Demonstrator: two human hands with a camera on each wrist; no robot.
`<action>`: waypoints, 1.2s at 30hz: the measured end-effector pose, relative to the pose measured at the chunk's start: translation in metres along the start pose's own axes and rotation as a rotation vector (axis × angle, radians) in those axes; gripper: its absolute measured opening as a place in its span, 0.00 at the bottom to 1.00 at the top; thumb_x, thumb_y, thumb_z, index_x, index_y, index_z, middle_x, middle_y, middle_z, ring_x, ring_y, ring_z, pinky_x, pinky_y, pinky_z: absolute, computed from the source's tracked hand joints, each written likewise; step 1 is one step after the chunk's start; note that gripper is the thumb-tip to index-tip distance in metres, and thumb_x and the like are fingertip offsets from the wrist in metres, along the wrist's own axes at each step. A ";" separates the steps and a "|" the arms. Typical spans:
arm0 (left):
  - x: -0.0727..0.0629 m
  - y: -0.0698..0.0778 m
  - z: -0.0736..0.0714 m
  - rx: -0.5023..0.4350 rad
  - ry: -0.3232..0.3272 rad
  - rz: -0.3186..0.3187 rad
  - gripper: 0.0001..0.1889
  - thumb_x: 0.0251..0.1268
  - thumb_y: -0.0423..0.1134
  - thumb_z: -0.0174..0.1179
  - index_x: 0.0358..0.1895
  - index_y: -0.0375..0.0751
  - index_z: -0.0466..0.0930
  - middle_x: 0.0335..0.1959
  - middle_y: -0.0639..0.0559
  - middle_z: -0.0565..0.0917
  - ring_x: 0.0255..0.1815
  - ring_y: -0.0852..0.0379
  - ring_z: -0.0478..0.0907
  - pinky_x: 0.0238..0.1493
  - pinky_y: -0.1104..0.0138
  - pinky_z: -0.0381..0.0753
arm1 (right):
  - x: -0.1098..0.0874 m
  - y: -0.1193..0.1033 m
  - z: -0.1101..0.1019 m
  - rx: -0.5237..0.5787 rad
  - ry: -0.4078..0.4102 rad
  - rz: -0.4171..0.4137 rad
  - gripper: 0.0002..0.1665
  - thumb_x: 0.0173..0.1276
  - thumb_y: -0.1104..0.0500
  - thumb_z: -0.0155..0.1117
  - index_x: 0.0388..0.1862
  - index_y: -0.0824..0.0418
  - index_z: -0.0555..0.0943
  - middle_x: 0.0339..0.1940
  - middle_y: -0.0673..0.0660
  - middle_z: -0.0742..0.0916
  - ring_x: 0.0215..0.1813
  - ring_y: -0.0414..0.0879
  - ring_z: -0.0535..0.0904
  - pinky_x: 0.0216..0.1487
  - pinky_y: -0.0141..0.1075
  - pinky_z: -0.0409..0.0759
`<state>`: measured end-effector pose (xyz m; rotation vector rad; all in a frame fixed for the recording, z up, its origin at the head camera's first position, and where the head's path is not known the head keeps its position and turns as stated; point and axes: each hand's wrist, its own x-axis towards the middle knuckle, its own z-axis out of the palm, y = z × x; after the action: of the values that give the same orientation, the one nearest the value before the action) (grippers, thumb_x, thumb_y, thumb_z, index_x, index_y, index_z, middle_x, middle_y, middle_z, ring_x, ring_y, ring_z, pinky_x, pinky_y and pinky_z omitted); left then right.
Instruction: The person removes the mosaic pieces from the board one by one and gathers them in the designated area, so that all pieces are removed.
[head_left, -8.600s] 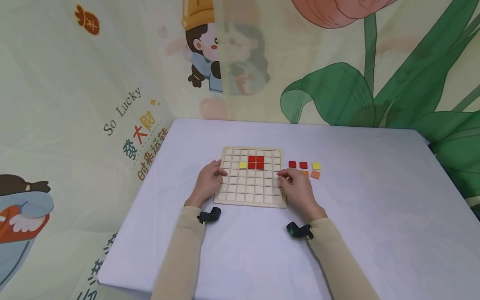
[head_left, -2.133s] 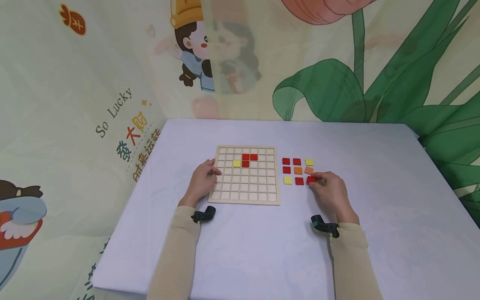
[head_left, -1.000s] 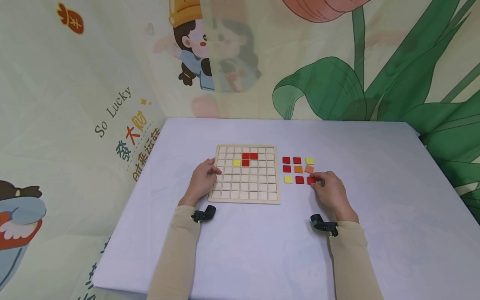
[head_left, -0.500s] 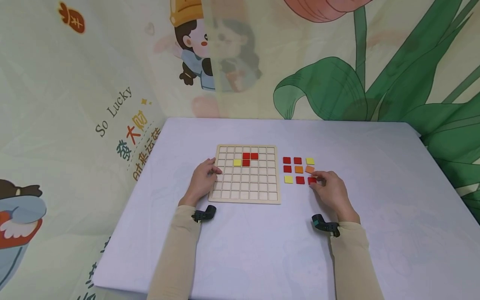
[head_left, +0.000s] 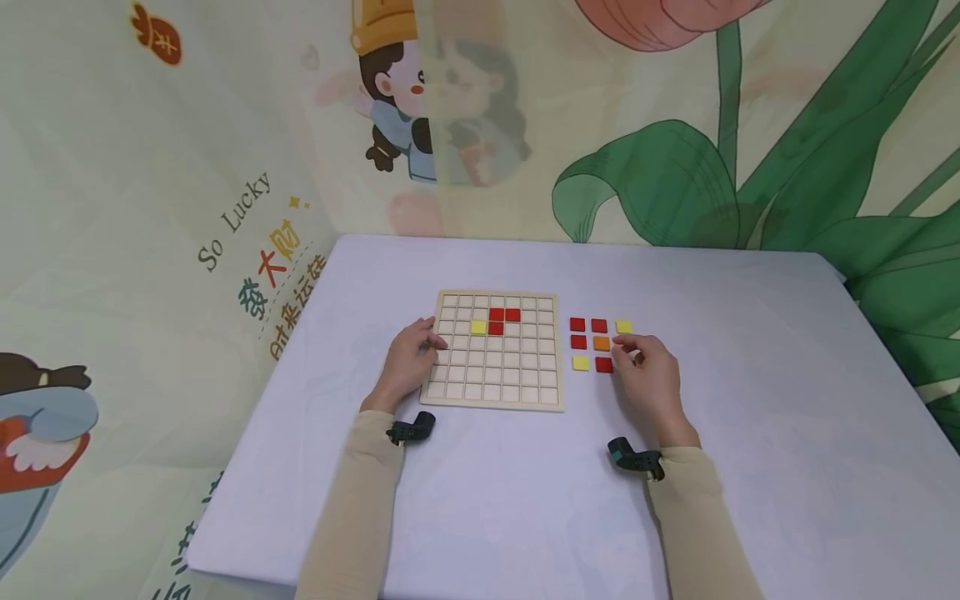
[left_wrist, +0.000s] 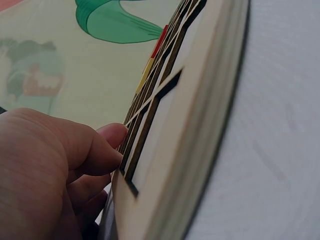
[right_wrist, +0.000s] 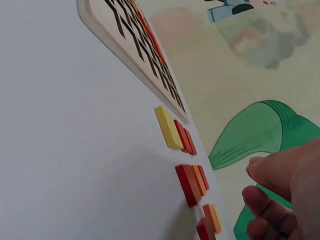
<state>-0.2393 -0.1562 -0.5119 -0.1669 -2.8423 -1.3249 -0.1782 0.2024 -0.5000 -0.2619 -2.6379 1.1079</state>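
Observation:
A wooden grid board [head_left: 495, 400] lies on the table with three red tiles [head_left: 497, 315] and one yellow tile [head_left: 478, 328] in its cells. My left hand [head_left: 407, 362] holds the board's left edge, its thumb on the top face in the left wrist view. My right hand [head_left: 651, 375] hovers over the right end of the loose tiles, thumb and forefinger apart with nothing between them in the right wrist view. A red tile [right_wrist: 204, 230] and an orange tile [right_wrist: 210, 220] lie beneath it, hidden by the hand in the head view.
Right of the board, loose tiles lie in rough rows: several red [head_left: 577, 324], an orange tile [head_left: 602, 343] and yellow ones [head_left: 581, 363]. A white cloth covers the table [head_left: 502, 500]. A printed curtain [head_left: 645, 183] stands behind its back edge.
One red tile has left the board and now lies among the loose tiles. My right hand went right with it, let go, and has just lifted slightly up and left. My left hand stays put.

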 end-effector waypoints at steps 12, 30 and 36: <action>-0.001 0.000 -0.001 0.000 0.008 0.001 0.10 0.64 0.27 0.51 0.36 0.41 0.83 0.73 0.47 0.66 0.78 0.49 0.53 0.77 0.55 0.50 | 0.006 -0.030 0.031 0.025 -0.143 -0.136 0.13 0.69 0.59 0.61 0.49 0.61 0.83 0.42 0.56 0.81 0.41 0.50 0.73 0.38 0.37 0.76; 0.000 0.001 0.000 -0.008 0.010 0.015 0.09 0.62 0.26 0.53 0.32 0.43 0.82 0.72 0.48 0.67 0.77 0.50 0.54 0.77 0.56 0.51 | 0.013 -0.082 0.084 -0.083 -0.329 -0.307 0.14 0.68 0.56 0.64 0.51 0.57 0.83 0.44 0.52 0.83 0.43 0.47 0.77 0.46 0.39 0.82; -0.002 0.000 -0.001 -0.002 0.003 0.005 0.10 0.63 0.27 0.52 0.34 0.43 0.82 0.73 0.48 0.66 0.78 0.50 0.52 0.77 0.55 0.50 | 0.022 -0.092 0.092 -0.143 -0.351 -0.394 0.12 0.69 0.58 0.61 0.50 0.58 0.83 0.44 0.52 0.83 0.45 0.46 0.80 0.49 0.39 0.82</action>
<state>-0.2377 -0.1566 -0.5112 -0.1720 -2.8368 -1.3261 -0.2333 0.0827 -0.4916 0.4501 -2.8938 0.8998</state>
